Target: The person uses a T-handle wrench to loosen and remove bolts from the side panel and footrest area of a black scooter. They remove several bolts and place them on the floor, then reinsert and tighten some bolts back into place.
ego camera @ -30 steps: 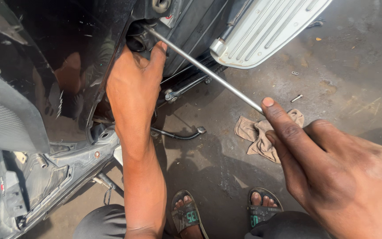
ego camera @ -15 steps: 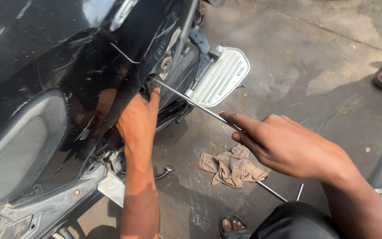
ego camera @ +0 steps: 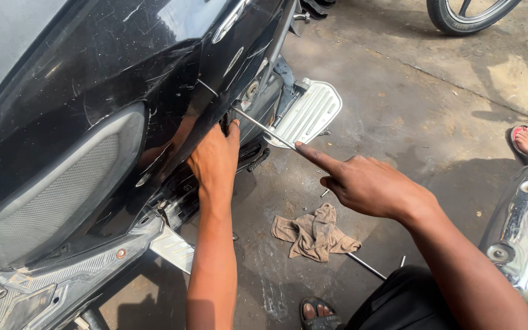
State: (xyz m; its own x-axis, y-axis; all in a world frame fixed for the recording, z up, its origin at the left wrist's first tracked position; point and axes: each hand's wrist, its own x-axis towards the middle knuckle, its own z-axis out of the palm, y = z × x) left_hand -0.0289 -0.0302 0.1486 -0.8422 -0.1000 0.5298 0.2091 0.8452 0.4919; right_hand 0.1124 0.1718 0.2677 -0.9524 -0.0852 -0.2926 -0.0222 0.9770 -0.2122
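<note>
Two hands work at a black scooter [ego camera: 123, 91]: the left hand [ego camera: 215, 160] presses flat against its side panel, while the right hand [ego camera: 368, 186], forefinger extended, steadies a long metal rod [ego camera: 264, 129] running into the bodywork.

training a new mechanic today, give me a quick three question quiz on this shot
1. True or false: the left hand is pressed against the black scooter body panel at the tip of the long thin metal rod.
2. Which hand steadies the rod's outer end: A left, B right?
3. Fill in: a crumpled beige ___ lies on the grey concrete floor.

Key: 1 true; 2 B, its index finger extended along the rod; 3 rag.
</note>
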